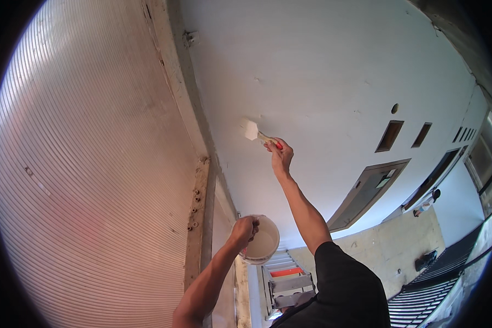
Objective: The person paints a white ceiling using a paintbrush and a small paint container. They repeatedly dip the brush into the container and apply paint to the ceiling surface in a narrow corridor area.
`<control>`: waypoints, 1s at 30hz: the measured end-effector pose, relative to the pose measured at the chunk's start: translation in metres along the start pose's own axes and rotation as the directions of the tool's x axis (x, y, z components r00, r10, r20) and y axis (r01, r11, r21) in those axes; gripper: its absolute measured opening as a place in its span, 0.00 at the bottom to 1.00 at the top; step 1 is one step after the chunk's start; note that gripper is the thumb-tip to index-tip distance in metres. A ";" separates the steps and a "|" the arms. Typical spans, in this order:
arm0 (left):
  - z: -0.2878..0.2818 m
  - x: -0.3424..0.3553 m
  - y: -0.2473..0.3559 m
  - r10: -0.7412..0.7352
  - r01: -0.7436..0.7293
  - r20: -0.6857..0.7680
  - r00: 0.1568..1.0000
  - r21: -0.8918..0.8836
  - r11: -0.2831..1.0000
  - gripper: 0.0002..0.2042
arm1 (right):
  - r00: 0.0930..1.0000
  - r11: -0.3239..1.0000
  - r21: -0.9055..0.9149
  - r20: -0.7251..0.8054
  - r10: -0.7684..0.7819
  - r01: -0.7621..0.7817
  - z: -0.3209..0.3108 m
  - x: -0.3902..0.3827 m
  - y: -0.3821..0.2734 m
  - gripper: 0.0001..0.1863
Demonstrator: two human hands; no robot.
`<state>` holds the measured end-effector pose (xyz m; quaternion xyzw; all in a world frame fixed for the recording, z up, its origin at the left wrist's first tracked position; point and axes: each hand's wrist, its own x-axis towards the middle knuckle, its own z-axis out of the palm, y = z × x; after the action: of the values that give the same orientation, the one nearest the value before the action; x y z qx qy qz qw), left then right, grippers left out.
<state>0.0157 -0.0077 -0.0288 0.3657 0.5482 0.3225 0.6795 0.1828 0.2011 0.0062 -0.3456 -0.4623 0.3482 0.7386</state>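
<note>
My right hand (280, 154) is raised and closed round the handle of a flat paintbrush (251, 130). The brush's pale bristles rest against the white wall (322, 71), or very close to it, over a slightly damp-looking patch. Lower down, my left hand (245, 232) grips the rim of a white paint bucket (267, 243) and holds it up below the brush. Inside the bucket, whitish paint can be made out.
A stepladder (290, 281) with an orange-red part stands below me. Left of the wall run a beam (175, 82) and a ribbed translucent sheet (87, 164). A door (366, 194), small wall openings (390, 135), a black railing (437, 290) and a distant person (425, 205) are at right.
</note>
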 end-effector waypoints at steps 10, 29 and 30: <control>0.009 -0.010 0.006 0.015 -0.015 -0.012 1.000 0.012 1.000 0.11 | 0.850 0.737 0.566 -0.115 0.514 -0.369 0.025 -0.009 0.027 0.12; 0.006 -0.013 0.006 0.009 -0.009 0.019 1.000 0.007 1.000 0.11 | 0.960 0.997 -0.018 -0.266 -0.081 0.079 -0.013 -0.044 -0.019 0.10; 0.007 -0.014 0.007 0.012 -0.012 0.030 0.999 0.009 1.000 0.11 | 0.936 0.946 -0.262 -0.239 -0.258 0.194 -0.019 -0.042 -0.025 0.10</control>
<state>0.0197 -0.0166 -0.0152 0.3769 0.5372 0.3183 0.6841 0.1916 0.1497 0.0020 -0.4186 -0.4320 0.1534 0.7840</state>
